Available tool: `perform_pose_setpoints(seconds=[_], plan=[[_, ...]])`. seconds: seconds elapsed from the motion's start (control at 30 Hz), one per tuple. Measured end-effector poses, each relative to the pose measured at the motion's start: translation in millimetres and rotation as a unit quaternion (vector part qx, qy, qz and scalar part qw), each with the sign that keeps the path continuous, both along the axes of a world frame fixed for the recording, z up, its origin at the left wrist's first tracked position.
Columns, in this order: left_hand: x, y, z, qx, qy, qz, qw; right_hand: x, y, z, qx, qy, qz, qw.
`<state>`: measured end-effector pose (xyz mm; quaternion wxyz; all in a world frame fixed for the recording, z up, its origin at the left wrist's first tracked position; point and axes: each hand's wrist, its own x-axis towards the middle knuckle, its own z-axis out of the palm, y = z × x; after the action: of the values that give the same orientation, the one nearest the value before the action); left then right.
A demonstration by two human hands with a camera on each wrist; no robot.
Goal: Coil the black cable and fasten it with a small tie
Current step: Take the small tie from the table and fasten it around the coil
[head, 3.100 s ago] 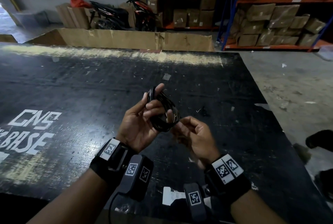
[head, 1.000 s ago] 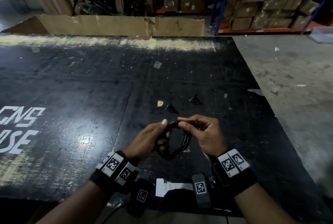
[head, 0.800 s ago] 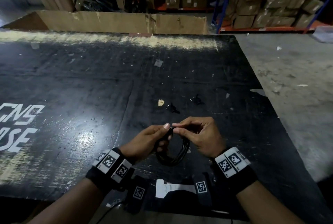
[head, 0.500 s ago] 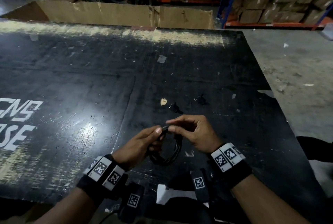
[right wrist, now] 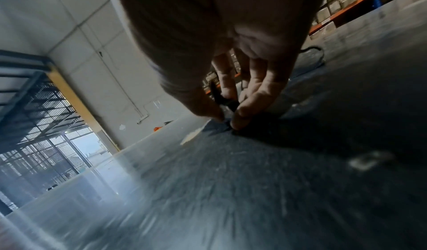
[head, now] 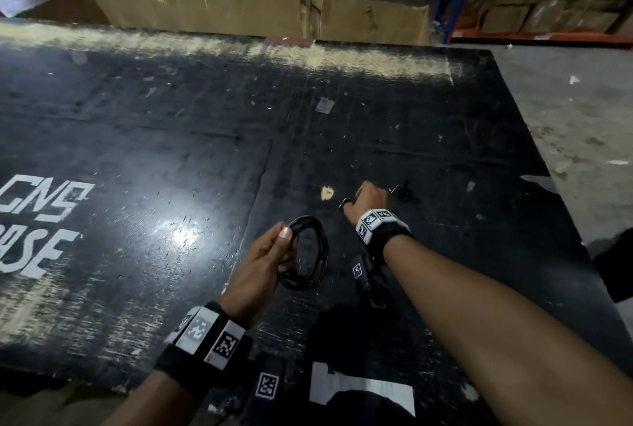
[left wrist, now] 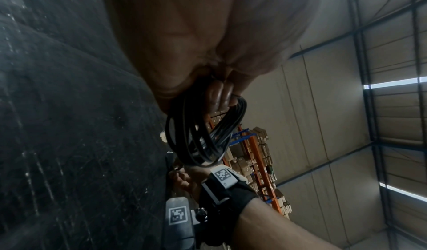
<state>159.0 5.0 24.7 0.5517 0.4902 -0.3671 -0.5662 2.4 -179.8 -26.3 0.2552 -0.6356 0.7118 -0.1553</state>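
The black cable is wound into a small coil and held upright above the black table. My left hand grips its left side between thumb and fingers; the left wrist view shows the cable loops hanging from the fingers. My right hand is stretched forward and down on the table, away from the coil. In the right wrist view its thumb and forefinger pinch a small black tie at the table surface. Only a tip of the tie shows in the head view.
A second small black tie lies just right of my right hand. A pale chip marks the table to its left. A low cardboard wall borders the far edge. Concrete floor lies past the right edge. White lettering is at left.
My right hand has let go of the coil and reached forward to the tie on the table. The left hand now holds the coil alone, a little further left.
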Motion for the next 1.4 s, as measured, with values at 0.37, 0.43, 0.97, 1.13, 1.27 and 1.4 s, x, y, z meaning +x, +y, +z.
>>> perform_pose_setpoints(seconds=[0.37,0.43,0.97,1.13,1.27,1.4], plan=[[-8.2,-7.2,10.9,-0.068,-0.102,0.011,0.992,-36.1,41.3,49.3,0.020,-0.336,-0.087,0.938],[-15.5,-7.9,15.3,-0.094,-0.171,0.027,0.980,-43.4,67.1,69.1,0.035,-0.445,-0.101,0.889],[-65.7,12.8,39.2,-0.297,-0.440,0.024,0.847,-37.0,174.5,115.2,0.092,-0.668,-0.213,0.707],[-69.1,18.5,40.3,-0.312,-0.436,0.028,0.844,-40.3,182.2,115.9,0.129,-0.735,-0.223,0.627],[-72.1,24.1,42.2,-0.305,-0.430,0.023,0.850,-42.9,188.3,114.8,0.147,-0.741,-0.205,0.622],[-77.2,27.7,41.8,-0.295,-0.405,0.027,0.865,-44.0,192.5,115.5,0.147,-0.750,-0.196,0.615]])
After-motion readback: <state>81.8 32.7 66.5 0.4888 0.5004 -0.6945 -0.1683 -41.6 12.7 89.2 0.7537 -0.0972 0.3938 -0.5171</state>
